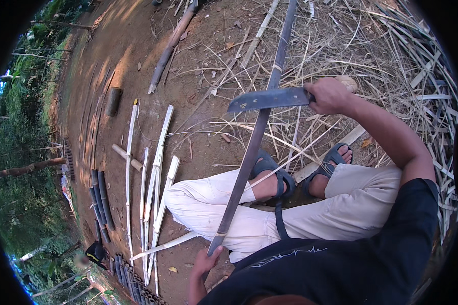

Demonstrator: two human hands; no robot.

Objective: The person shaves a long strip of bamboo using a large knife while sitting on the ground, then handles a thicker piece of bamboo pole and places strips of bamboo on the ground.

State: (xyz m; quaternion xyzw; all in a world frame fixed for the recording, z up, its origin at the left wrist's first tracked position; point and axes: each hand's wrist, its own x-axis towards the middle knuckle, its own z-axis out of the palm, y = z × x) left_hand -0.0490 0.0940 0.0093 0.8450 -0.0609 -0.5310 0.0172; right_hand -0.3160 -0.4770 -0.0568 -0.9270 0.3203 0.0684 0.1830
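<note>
A long dark bamboo strip (249,157) slants across my lap, from my left hip out past my feet to the far edge. My left hand (207,261) is closed round its near end. In my right hand (331,95) is the handle of a machete (269,100), its broad dark blade pointing left. The blade lies across the bamboo strip beyond my feet; whether it touches or hovers just above, I cannot tell. Part of the handle is hidden by my fingers.
Pale split bamboo strips (150,198) lie on the dirt to my left. Thin shavings (320,56) litter the ground ahead and right. A bamboo pole (173,46) lies farther off. Dark bamboo pieces (102,198) and a row of cut tubes (130,277) are at far left.
</note>
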